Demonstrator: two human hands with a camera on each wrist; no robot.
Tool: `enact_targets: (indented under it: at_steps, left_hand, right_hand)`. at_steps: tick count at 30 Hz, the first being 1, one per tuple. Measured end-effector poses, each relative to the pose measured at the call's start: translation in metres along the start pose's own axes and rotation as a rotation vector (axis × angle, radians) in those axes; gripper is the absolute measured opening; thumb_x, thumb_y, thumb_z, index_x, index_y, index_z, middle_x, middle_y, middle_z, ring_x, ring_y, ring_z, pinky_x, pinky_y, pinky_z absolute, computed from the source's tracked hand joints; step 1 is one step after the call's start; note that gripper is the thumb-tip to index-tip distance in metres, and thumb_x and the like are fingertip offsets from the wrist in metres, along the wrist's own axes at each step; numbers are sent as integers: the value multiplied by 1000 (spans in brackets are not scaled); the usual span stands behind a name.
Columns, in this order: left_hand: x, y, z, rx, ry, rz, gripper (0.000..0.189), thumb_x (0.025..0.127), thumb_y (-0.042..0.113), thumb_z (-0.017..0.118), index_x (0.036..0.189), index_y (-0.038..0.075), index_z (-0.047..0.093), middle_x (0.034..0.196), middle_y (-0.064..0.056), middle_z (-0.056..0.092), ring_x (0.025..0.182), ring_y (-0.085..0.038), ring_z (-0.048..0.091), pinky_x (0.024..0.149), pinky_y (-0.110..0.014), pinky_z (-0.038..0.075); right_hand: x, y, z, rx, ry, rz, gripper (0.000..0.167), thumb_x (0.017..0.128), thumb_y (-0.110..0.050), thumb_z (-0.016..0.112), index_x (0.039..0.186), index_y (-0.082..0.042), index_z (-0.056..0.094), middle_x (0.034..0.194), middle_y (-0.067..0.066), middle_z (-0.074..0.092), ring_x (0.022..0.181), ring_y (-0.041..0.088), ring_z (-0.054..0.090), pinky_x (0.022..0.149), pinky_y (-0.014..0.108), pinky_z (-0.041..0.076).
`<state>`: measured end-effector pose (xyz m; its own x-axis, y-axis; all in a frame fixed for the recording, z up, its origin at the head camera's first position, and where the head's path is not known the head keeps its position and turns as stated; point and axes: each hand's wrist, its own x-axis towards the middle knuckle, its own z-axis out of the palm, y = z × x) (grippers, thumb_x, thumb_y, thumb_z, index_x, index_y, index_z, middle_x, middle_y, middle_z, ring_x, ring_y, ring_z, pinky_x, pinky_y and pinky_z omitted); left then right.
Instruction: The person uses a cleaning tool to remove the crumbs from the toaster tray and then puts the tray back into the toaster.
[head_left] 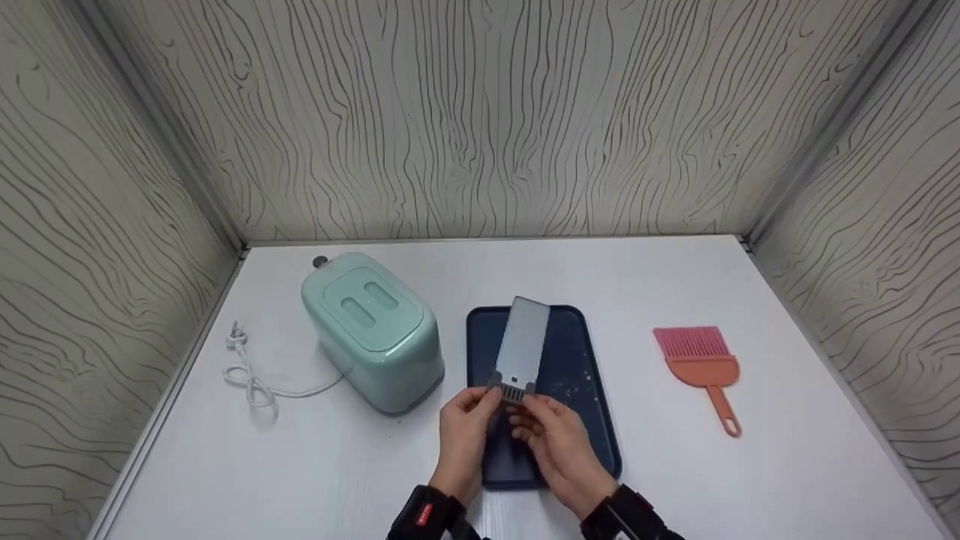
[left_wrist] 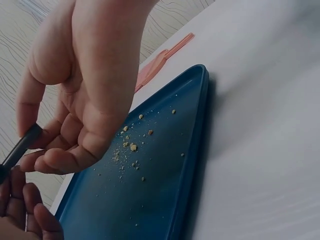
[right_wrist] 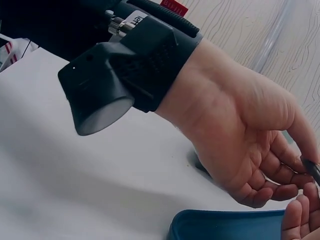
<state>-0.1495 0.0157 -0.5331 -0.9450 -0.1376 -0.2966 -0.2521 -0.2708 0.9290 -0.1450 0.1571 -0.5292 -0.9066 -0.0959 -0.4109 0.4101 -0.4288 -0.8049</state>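
Both hands hold a grey metal crumb tray (head_left: 523, 341) by its slotted dark end, its long flat plate pointing away over a dark blue serving tray (head_left: 551, 480). My left hand (head_left: 461, 439) pinches the left corner of that end between thumb and fingers. At the right corner, my right hand (head_left: 564, 446) pinches it the same way, its other fingers loosely curled beneath. Yellowish crumbs (left_wrist: 133, 147) lie scattered on the blue tray in the left wrist view. Only a dark edge of the crumb tray shows in the wrist views.
A mint-green toaster (head_left: 375, 330) stands left of the blue tray. Its white cord and plug (head_left: 255, 386) lie further left. On the right lies an orange-handled brush with pink bristles (head_left: 705, 369). Patterned walls (head_left: 480, 120) enclose the white table (head_left: 795, 450) at the back and sides.
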Motion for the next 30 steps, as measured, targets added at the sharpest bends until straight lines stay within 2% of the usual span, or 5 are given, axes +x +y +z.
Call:
enact_targets:
  at_steps: [6, 10, 13, 22, 30]
  left_hand:
    - [-1, 0, 2, 34, -47, -11, 27, 95, 28, 73, 100, 2, 70, 92, -1, 63, 82, -17, 55, 72, -29, 45]
    - [-1, -1, 4, 45, -84, -20, 25, 94, 27, 73, 98, 3, 69, 87, -2, 62, 75, -16, 55, 65, -26, 44]
    - [-2, -2, 5, 76, -95, -10, 25, 94, 28, 73, 96, 3, 69, 83, -2, 62, 73, -15, 56, 62, -26, 43]
    - [-7, -1, 9, 206, -126, 4, 25, 94, 31, 72, 86, 8, 66, 81, 1, 60, 73, -14, 55, 68, -28, 44]
    - [-6, -1, 9, 212, -154, -17, 26, 94, 31, 72, 83, 8, 66, 82, 1, 63, 73, -13, 55, 67, -27, 45]
  right_hand:
    - [1, -2, 0, 56, 16, -27, 43, 106, -21, 58, 134, 8, 44, 109, 10, 68, 97, 16, 64, 88, 31, 54]
    - [2, -3, 0, 99, 38, -50, 41, 107, -18, 54, 135, 8, 42, 113, 12, 66, 98, 16, 65, 91, 31, 54]
    - [3, -3, -1, 108, 59, -67, 39, 107, -18, 53, 133, 8, 42, 112, 12, 66, 97, 16, 64, 89, 30, 55]
    - [5, -4, -2, 71, 115, -109, 34, 107, -19, 55, 127, 6, 47, 106, 8, 66, 89, 13, 60, 79, 27, 52]
    - [7, -3, -4, 45, 129, -129, 34, 106, -19, 56, 125, 7, 48, 105, 9, 65, 87, 14, 61, 76, 27, 53]
